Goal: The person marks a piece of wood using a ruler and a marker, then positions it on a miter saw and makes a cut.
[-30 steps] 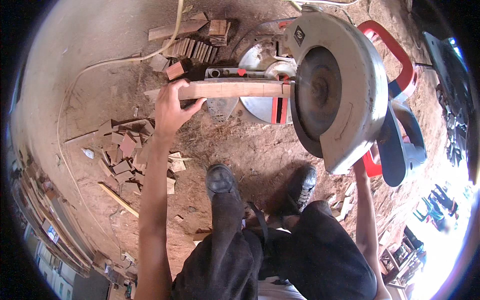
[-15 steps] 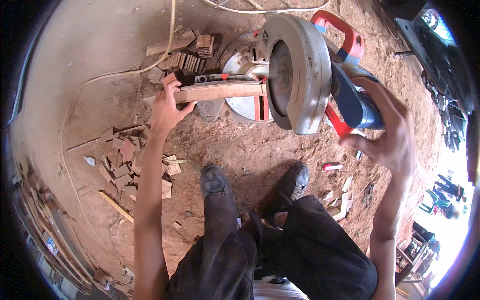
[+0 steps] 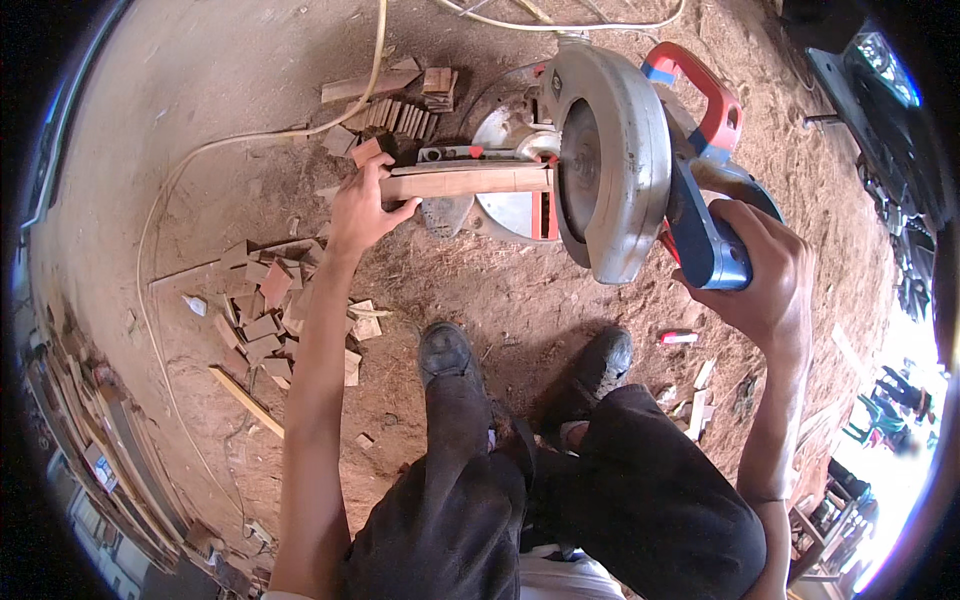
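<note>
A mitre saw (image 3: 636,150) stands on the dirt floor in front of me, its head raised and its round blade (image 3: 580,172) partly covered by the grey guard. My left hand (image 3: 360,214) grips a wooden strip (image 3: 468,181) near its left end, thumb on the near side. That strip lies across the saw's base (image 3: 508,208) against the fence, its right end close beside the blade. My right hand (image 3: 768,272) is wrapped round the blue saw handle (image 3: 716,252); some of its fingers are hidden behind it.
Cut wooden blocks (image 3: 400,118) stand in a row behind the saw. A heap of offcuts (image 3: 268,322) lies at left. A pale cable (image 3: 222,152) curves over the floor. A red and white object (image 3: 679,337) lies near my right shoe (image 3: 603,362). Long boards (image 3: 112,432) lie far left.
My right hand has closed more tightly round the saw handle; its thumb stood out more before. The view has shifted slightly. My left hand still holds the strip.
</note>
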A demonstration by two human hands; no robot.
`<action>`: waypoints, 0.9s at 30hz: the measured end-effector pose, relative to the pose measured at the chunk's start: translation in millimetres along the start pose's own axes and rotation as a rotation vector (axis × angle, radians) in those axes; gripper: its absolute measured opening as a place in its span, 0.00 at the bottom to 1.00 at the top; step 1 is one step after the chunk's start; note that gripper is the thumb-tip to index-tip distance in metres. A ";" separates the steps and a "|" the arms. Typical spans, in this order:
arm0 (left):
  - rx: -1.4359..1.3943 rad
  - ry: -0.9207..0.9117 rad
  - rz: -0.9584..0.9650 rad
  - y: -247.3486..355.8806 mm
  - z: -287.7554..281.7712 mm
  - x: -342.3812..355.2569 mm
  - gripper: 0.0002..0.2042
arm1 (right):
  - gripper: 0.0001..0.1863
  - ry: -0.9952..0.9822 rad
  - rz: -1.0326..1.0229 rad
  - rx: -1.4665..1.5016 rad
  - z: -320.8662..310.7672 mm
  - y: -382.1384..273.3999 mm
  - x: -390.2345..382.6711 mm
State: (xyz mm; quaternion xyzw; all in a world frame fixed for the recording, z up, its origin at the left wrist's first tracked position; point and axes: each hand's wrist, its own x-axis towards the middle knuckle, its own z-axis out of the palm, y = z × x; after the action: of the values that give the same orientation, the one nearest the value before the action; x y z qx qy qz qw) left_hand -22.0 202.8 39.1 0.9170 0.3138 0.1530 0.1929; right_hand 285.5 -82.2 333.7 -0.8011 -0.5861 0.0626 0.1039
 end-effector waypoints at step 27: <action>-0.057 -0.038 -0.008 -8.3 1.5 5.4 0.39 | 0.15 0.205 -0.123 -0.193 105.9 2.2 -71.8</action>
State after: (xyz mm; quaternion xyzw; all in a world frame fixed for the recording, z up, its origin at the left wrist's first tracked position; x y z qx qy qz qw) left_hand -21.6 211.9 34.9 0.9126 0.3093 0.1435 0.2258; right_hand 242.1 -141.4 228.8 -0.7720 -0.6238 -0.0828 0.0894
